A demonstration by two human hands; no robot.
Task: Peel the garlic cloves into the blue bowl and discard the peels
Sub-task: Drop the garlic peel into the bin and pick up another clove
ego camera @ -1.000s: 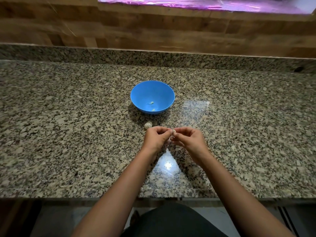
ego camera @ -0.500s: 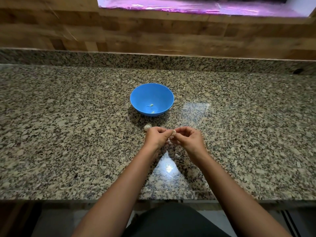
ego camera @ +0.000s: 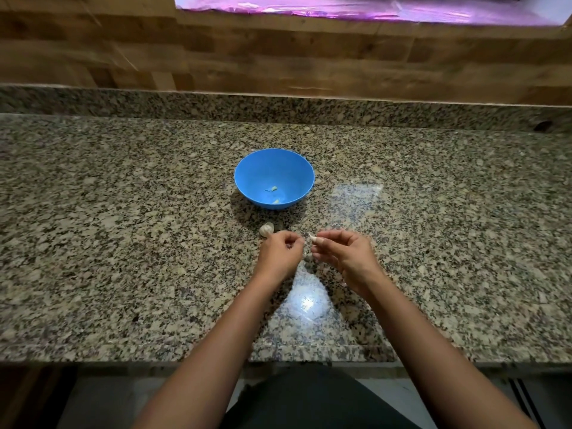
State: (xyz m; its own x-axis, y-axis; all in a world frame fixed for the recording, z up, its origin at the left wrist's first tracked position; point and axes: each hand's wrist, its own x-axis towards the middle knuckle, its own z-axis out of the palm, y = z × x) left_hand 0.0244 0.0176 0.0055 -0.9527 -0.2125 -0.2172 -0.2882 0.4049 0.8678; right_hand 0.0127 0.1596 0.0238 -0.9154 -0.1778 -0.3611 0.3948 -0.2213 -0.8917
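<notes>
Near the counter's (ego camera: pixel 123 243) front edge, at mid-width, two hands meet above the granite. One garlic clove (ego camera: pixel 313 239), pale white with a pointed papery tip, is pinched in the curled fingertips of the right hand (ego camera: pixel 343 253). Fingers of the left hand (ego camera: pixel 280 253) are curled with tips together; whether they hold a peel cannot be told. One unpeeled garlic piece (ego camera: pixel 266 229) lies just behind the left hand. One blue bowl (ego camera: pixel 257 168) stands behind it, mid-counter, containing two small pale peeled pieces (ego camera: pixel 274 189).
</notes>
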